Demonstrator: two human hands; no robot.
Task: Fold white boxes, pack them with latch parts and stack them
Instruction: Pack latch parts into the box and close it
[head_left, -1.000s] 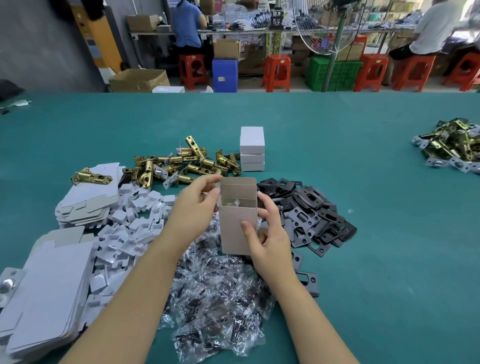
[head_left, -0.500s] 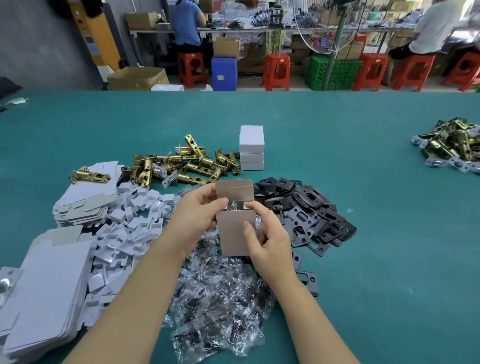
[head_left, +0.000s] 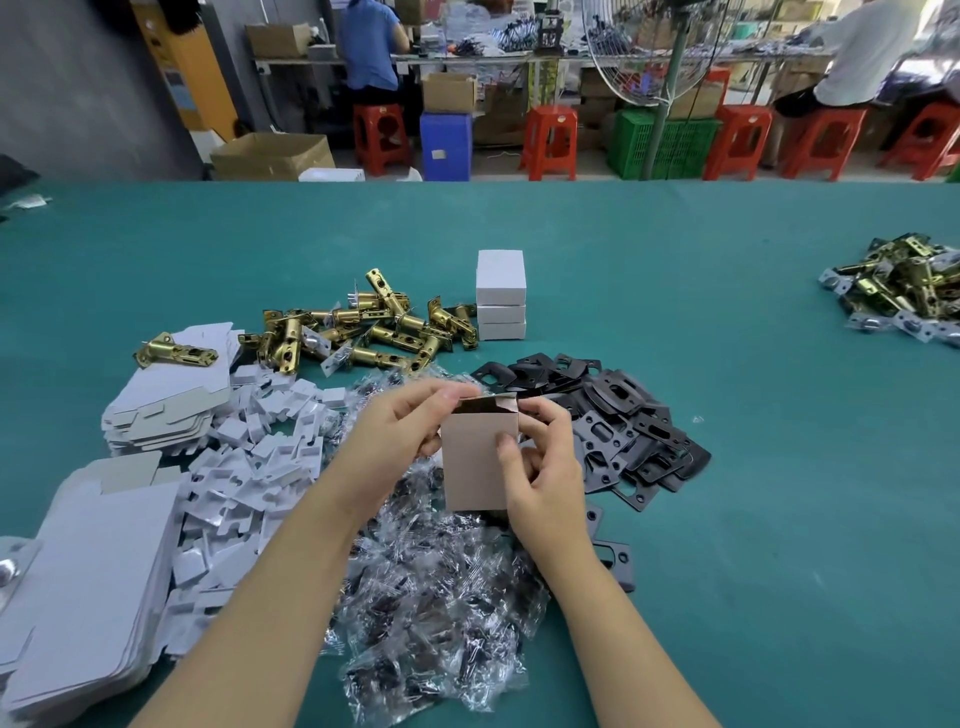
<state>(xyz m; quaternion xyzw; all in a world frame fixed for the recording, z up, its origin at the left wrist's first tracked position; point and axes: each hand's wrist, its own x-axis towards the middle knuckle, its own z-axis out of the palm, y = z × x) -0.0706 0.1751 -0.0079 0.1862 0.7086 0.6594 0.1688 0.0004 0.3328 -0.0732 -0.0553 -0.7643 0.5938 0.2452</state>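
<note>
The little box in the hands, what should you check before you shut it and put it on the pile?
1. Box held firmly: ok, left hand at the top flap, right hand gripping the side.
2. Top flap tucked in: not ok, it is bent over but not yet closed.
3. Parts inside: cannot tell, the flap hides the inside.
4. Bottom end closed: cannot tell, the right hand covers it.
5. Stack of white boxes ready for another: ok, three boxes sit squarely and the top is free.
6. Path to the stack: ok, though brass latches lie close beside it.
</note>
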